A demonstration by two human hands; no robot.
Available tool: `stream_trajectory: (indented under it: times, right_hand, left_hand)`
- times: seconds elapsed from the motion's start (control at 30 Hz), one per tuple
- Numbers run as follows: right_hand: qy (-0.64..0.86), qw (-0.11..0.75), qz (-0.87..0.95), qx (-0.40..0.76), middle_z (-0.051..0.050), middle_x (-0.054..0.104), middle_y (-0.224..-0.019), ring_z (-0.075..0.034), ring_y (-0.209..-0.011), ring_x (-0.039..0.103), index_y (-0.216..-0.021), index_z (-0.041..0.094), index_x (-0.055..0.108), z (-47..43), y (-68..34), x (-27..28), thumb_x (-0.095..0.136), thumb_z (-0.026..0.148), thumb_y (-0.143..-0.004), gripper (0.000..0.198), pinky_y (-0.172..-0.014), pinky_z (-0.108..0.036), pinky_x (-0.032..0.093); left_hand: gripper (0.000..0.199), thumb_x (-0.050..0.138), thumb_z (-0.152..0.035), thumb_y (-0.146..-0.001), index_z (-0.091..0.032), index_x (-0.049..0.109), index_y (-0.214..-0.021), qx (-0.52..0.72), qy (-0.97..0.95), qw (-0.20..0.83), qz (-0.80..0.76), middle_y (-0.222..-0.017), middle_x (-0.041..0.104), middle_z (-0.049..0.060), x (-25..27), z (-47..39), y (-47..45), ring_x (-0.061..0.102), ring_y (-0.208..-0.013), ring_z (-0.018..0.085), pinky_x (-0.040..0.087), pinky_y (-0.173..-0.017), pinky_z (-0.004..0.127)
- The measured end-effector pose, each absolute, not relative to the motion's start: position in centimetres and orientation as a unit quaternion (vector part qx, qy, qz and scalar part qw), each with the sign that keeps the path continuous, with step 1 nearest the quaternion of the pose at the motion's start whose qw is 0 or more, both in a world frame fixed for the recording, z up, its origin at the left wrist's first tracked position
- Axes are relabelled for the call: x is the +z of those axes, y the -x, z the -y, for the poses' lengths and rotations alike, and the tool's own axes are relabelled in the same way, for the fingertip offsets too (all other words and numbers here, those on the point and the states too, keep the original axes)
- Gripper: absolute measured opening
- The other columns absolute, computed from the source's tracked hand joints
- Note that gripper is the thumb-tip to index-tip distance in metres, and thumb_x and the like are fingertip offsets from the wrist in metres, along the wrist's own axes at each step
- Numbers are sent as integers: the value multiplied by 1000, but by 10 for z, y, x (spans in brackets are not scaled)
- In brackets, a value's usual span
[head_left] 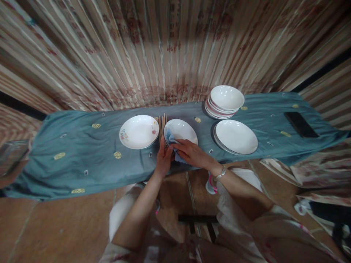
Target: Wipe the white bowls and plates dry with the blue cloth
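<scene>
A white bowl with a dark rim (185,128) is tilted up between my hands at the table's near edge. Gripping its left side is my left hand (164,157), fingers closed round the rim. My right hand (192,153) presses a blue cloth (170,137) against the inside of the bowl, and part of the cloth hangs over the near rim. Several wooden chopsticks (163,119) lie just left of the bowl, partly hidden by it. Further left rests a white plate with flower prints (139,132).
A stack of white bowls (227,98) stands at the back right, with stacked white plates (236,137) in front. A black phone-like slab (301,125) lies at the right end of the green patterned tablecloth (101,164). A pleated curtain (153,54) hangs behind.
</scene>
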State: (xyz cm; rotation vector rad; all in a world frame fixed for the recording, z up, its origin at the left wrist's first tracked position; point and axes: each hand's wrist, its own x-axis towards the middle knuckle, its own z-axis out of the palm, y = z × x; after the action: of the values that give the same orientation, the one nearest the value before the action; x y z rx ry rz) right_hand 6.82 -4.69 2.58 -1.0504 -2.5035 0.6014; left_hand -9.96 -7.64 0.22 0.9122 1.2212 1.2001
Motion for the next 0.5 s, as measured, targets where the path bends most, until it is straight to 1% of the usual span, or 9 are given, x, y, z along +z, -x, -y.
stream_trajectory:
  times: [0.07, 0.13, 0.2, 0.27, 0.33, 0.4, 0.47, 0.5]
  right_hand:
    - [354, 201, 887, 217, -18, 53, -151, -25, -144, 46, -145, 14, 54, 44, -64, 21, 40, 13, -98, 49, -118, -49, 42]
    - [344, 212, 888, 220, -20, 47, -156, -25, -149, 39, -148, 9, 50, 40, -59, 16, 38, 11, -97, 52, -122, -50, 37]
    - [345, 219, 886, 221, -21, 42, -160, -25, -152, 35, -150, 8, 46, 35, -56, 11, 38, 11, -97, 54, -124, -51, 34]
    - [353, 222, 882, 219, -20, 39, -162, -26, -154, 32, -154, 11, 42, 29, -53, 6, 39, 14, -98, 56, -125, -53, 32]
    - [359, 223, 881, 214, -19, 36, -164, -28, -154, 30, -156, 13, 37, 22, -50, 2, 40, 19, -100, 57, -125, -56, 31]
    - [371, 224, 878, 204, -19, 33, -165, -29, -155, 29, -158, 14, 35, 16, -46, -3, 39, 22, -101, 57, -124, -58, 31]
    - [388, 221, 874, 192, -21, 31, -166, -31, -154, 30, -158, 12, 34, 11, -43, -6, 38, 25, -103, 57, -123, -58, 33]
    - [395, 219, 872, 187, -22, 30, -166, -31, -154, 31, -158, 11, 35, 9, -42, -8, 38, 26, -103, 57, -122, -58, 34]
  left_hand:
    - [91, 71, -50, -86, -28, 27, -162, 503, -394, 567, -520, -126, 71, 8, 2, 76, 100, 69, -96, 19, 59, -64, 22]
    - [90, 70, -49, -87, -30, 25, -162, 501, -394, 574, -515, -127, 70, 8, 3, 76, 99, 68, -103, 22, 60, -65, 24]
    - [90, 69, -47, -88, -30, 24, -163, 507, -390, 583, -501, -131, 68, 8, 4, 76, 98, 66, -113, 25, 63, -70, 28]
    - [90, 69, -46, -88, -30, 23, -163, 512, -382, 595, -488, -138, 64, 9, 5, 77, 97, 61, -123, 28, 65, -77, 32]
    - [88, 70, -43, -88, -32, 24, -162, 514, -374, 602, -483, -146, 58, 9, 8, 79, 97, 57, -131, 29, 65, -84, 34]
    - [85, 71, -41, -88, -35, 27, -161, 520, -370, 603, -479, -157, 48, 7, 10, 80, 97, 52, -137, 29, 64, -88, 36]
    - [85, 72, -40, -87, -37, 29, -160, 526, -366, 605, -472, -165, 36, 5, 11, 81, 97, 50, -139, 30, 64, -89, 36]
    - [86, 73, -40, -87, -38, 28, -160, 527, -362, 609, -470, -166, 34, 4, 11, 81, 97, 51, -138, 30, 64, -89, 37]
